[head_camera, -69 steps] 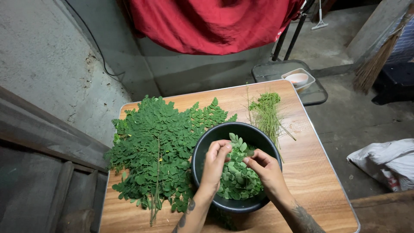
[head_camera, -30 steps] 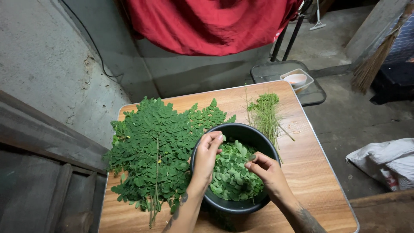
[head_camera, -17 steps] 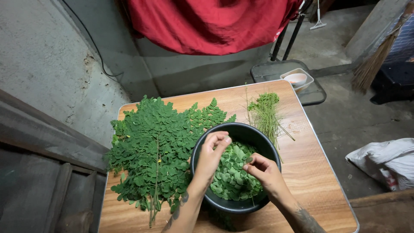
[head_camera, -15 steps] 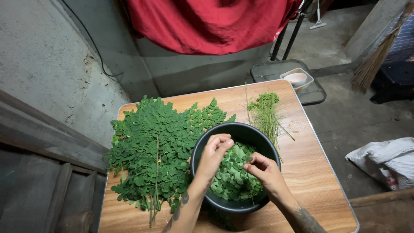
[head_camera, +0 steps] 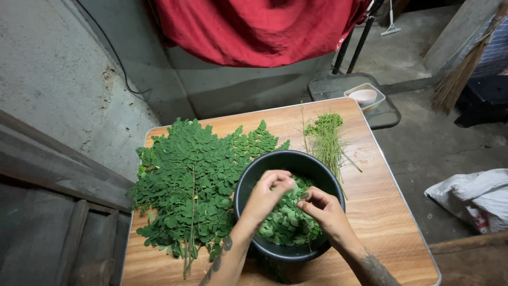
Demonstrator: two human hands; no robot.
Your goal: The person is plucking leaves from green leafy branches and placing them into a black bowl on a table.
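Observation:
A black bowl half full of small picked green leaves stands on a wooden table. Over the bowl my left hand pinches a thin leafy sprig, and my right hand grips the same sprig from the other side, fingertips nearly touching. A big heap of leafy green branches lies on the table to the left of the bowl. A small bundle of stripped thin stems lies behind the bowl to the right.
A red cloth hangs above the table's far edge. Beyond the table stands a low dark stand with a small white dish. A white sack lies on the floor at right, a broom leans behind it. A concrete wall runs along the left.
My left hand rose to the bowl's left rim, then came back over the leaves. Both hands have drawn together above the bowl's middle, pinching a sprig.

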